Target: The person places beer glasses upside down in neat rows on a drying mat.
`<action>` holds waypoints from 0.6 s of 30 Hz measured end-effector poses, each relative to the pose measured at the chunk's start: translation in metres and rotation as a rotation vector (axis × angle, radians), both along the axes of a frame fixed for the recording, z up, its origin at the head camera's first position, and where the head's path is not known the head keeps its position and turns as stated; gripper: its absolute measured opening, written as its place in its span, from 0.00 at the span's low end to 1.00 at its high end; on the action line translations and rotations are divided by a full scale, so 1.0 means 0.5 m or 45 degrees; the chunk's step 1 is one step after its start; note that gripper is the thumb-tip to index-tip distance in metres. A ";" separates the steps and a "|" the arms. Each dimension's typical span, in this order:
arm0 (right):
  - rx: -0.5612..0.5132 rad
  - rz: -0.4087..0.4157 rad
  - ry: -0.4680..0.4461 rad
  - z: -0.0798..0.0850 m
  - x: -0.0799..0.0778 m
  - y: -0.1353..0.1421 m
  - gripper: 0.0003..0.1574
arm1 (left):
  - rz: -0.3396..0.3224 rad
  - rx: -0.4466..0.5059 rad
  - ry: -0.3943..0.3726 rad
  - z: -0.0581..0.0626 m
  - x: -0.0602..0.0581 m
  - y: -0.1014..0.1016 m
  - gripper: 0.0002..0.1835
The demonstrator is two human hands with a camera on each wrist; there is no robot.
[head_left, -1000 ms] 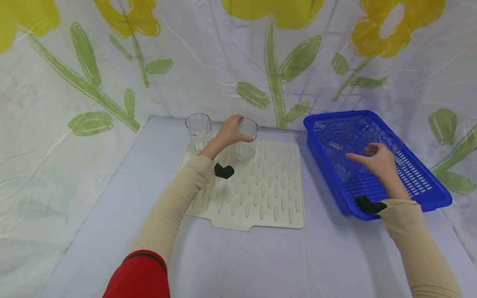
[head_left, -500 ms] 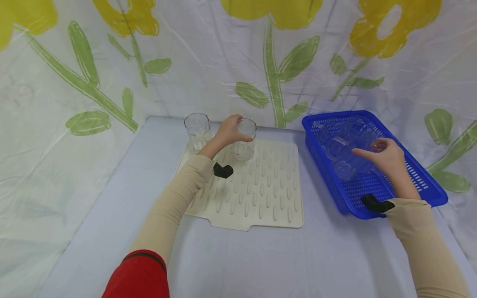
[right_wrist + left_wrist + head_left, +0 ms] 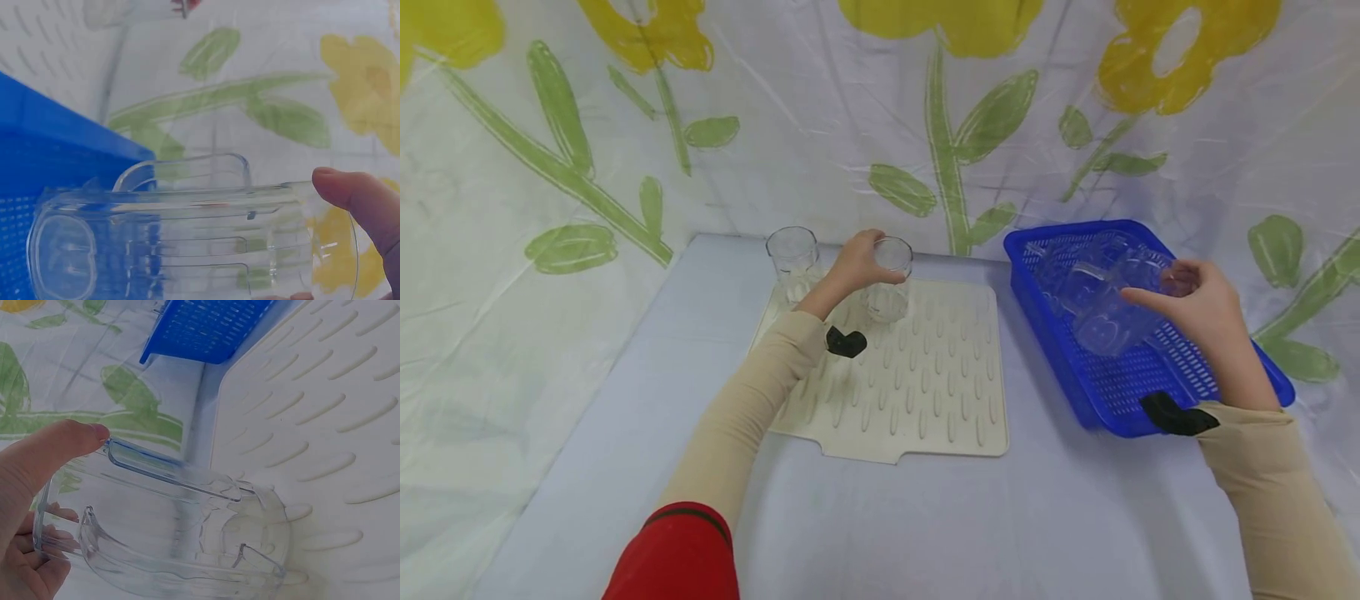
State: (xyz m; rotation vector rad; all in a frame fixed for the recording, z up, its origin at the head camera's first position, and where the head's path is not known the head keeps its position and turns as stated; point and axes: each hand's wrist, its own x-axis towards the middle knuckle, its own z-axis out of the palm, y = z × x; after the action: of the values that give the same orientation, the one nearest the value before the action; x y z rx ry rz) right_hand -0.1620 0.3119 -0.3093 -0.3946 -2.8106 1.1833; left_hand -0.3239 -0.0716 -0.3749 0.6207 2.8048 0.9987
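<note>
My left hand (image 3: 859, 263) grips the rim of a clear glass mug (image 3: 886, 305) that stands upright on the cream ridged mat (image 3: 925, 417). In the left wrist view, the thumb (image 3: 69, 440) lies on one side of its rim and the other fingers show through the glass. To the left, another clear mug (image 3: 793, 260) stands at the mat's back corner. My right hand (image 3: 1208, 307) holds a clear glass mug (image 3: 1108, 325) by its rim end, tilted over the blue basket (image 3: 1060, 375). This mug's handle (image 3: 187, 161) shows in the right wrist view.
Several more clear glass pieces (image 3: 1063, 258) lie in the back part of the basket, overlapping and hard to tell apart. A white cloth (image 3: 715, 125) with painted flowers hangs right behind the table (image 3: 925, 533). The basket stands to the right of the mat.
My right hand has moved right and upward, bringing a mug up from among the others in the basket. The left hand and its mug have stayed in place.
</note>
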 end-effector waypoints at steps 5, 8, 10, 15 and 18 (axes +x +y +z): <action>0.023 0.042 0.022 0.018 0.010 -0.014 0.60 | 0.001 -0.007 0.009 0.000 0.001 -0.001 0.45; 0.058 0.068 0.054 0.030 0.020 -0.024 0.59 | 0.006 0.002 0.018 -0.001 0.002 -0.001 0.45; 0.087 0.082 0.079 0.039 0.029 -0.031 0.58 | 0.005 0.008 0.023 -0.003 0.003 -0.001 0.45; 0.146 0.124 0.149 0.060 0.055 -0.054 0.56 | 0.001 0.029 0.024 -0.003 0.005 0.001 0.45; 0.155 0.168 0.170 0.068 0.066 -0.069 0.52 | 0.012 0.056 0.002 -0.002 0.008 -0.002 0.45</action>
State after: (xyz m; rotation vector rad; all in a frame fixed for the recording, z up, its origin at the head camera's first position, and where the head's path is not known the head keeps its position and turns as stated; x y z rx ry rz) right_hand -0.1288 0.2774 -0.2751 -0.1185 -2.8096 1.0109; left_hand -0.3201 -0.0726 -0.3760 0.6138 2.7969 1.0651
